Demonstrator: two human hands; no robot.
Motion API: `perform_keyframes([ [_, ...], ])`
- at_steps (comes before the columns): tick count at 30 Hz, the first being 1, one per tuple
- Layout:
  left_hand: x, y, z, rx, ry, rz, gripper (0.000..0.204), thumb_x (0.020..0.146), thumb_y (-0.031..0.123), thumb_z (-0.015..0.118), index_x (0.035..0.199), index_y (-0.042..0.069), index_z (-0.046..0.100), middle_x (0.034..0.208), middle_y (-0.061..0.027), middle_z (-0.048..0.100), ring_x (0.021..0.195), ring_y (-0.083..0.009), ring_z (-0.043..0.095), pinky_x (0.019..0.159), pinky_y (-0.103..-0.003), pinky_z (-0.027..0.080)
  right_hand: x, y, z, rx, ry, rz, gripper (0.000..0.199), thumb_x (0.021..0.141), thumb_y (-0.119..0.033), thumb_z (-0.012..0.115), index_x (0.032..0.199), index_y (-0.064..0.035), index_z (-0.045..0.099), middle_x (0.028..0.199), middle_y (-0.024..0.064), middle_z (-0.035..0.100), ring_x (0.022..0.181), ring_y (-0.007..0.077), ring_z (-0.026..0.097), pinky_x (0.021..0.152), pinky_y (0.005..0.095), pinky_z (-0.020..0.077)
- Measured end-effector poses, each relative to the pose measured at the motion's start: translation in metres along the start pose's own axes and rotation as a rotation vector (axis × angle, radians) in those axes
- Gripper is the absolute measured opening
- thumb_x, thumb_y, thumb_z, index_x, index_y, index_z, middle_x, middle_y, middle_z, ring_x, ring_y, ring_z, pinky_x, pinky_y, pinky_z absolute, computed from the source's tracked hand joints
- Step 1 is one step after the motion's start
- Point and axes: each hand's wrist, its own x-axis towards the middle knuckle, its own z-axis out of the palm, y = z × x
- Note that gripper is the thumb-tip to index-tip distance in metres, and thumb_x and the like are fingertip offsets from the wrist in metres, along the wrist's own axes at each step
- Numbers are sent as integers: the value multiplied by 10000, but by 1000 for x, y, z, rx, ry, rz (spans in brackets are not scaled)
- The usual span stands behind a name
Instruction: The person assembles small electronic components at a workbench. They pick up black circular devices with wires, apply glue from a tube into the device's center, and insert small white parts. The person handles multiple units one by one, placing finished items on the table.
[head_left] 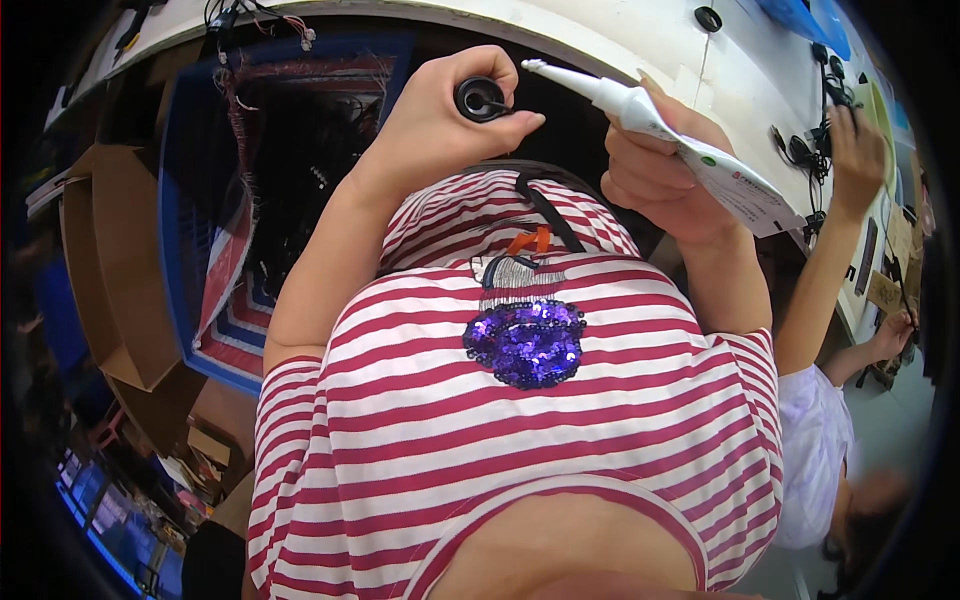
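Head view: white workbench (700, 60); left hand (440, 115) pinches black round part (481, 99), right hand (665, 170) grips white tube (680, 140), nozzle seemingly just beside it.

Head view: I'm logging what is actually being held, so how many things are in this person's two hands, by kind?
Small black round part with a wire, in the left hand: 1
White squeeze tube with a pointed nozzle, in the right hand: 1
Total: 2

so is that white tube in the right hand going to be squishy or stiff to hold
Probably soft: the white tube has a flattened, creased tail, so it likely gives where the right hand grips. Its tapered nozzle looks rigid. It seems light, held in one hand.
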Motion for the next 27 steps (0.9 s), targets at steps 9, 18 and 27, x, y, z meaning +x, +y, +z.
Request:
perform_keyframes([
  [9,0,-10,-2,91,29,43,154,671,96,646,739,27,525,583,-35,463,533,-94,414,521,-223,363,12,8,5,-92,149,88,371,953,-296,358,665,-73,431,438,-29,370,349,29,249,359,187,236],
  [18,0,-6,0,100,10,65,165,662,66,608,724,45,457,638,30,427,603,-39,386,535,-188,320,15,11,0,-149,242,111,298,918,-279,469,766,-46,575,472,-46,375,389,29,273,371,190,197],
  [27,0,-12,-1,159,65,94,166,651,60,646,753,32,518,589,-66,460,514,-135,412,506,-246,368,19,11,26,-421,464,98,248,881,-252,531,806,-22,585,535,-35,456,411,12,353,374,164,237],
])
